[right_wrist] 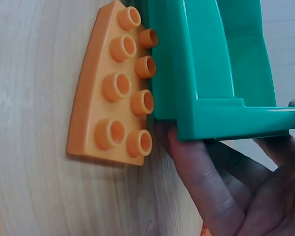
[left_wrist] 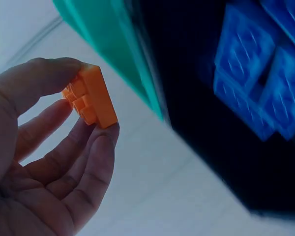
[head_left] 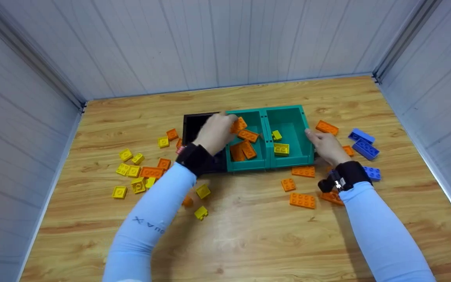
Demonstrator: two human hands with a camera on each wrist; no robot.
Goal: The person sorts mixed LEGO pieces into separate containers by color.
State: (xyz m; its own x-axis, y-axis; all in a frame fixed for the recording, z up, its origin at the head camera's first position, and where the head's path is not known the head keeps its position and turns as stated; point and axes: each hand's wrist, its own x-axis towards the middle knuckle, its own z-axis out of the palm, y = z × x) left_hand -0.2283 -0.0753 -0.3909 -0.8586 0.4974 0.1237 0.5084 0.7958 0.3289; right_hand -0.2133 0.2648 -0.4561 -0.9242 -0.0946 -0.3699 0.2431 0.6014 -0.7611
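Observation:
Between thumb and fingertips, my left hand pinches an orange toy brick over the middle green bin. Several orange bricks lie in that bin. My right hand grips the right end of the other green bin, thumb on the rim and fingers below the edge in the right wrist view. Two yellow bricks lie inside this bin. On the left, a black bin adjoins the green ones, partly hidden by my left hand; blue bricks show inside it in the left wrist view.
Yellow bricks and orange bricks are scattered left of the bins. Orange bricks lie in front and to the right, near blue bricks. Panel walls close off the table at the back and sides.

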